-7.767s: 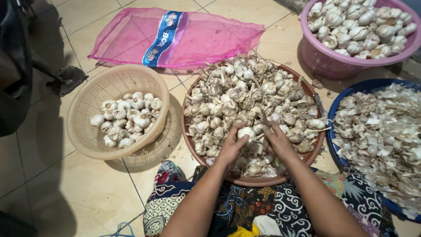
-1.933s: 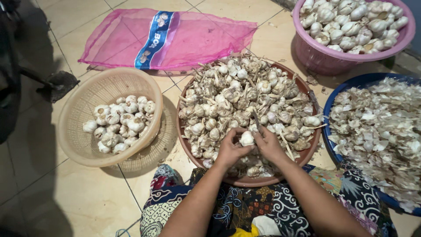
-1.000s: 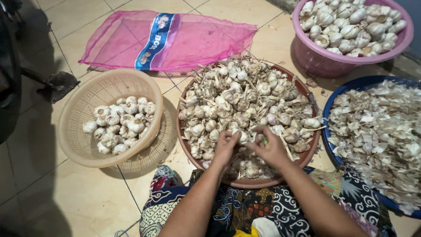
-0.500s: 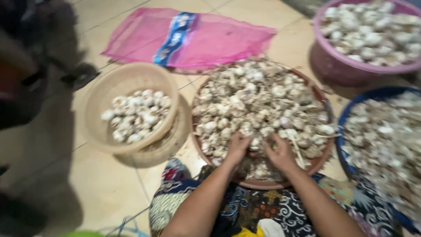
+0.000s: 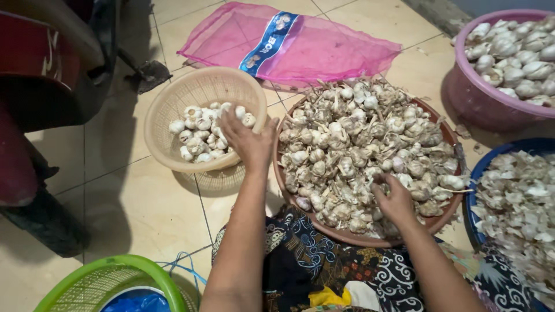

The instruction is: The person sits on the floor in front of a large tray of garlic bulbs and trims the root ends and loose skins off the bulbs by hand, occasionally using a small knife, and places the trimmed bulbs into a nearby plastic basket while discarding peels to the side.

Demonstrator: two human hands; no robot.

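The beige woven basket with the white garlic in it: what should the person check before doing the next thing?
1. Left hand over the beige woven basket: ok.
2. Left hand empty: cannot tell, its palm faces down.
3. Basket has room: ok, cleaned white garlic bulbs cover only its bottom.
4. Right hand on the untrimmed garlic pile: ok.
5. Round brown tray within reach: ok.

Beige basket [image 5: 167,115], pink mesh sack [image 5: 347,49], brown tray [image 5: 347,236], white garlic [image 5: 358,144].
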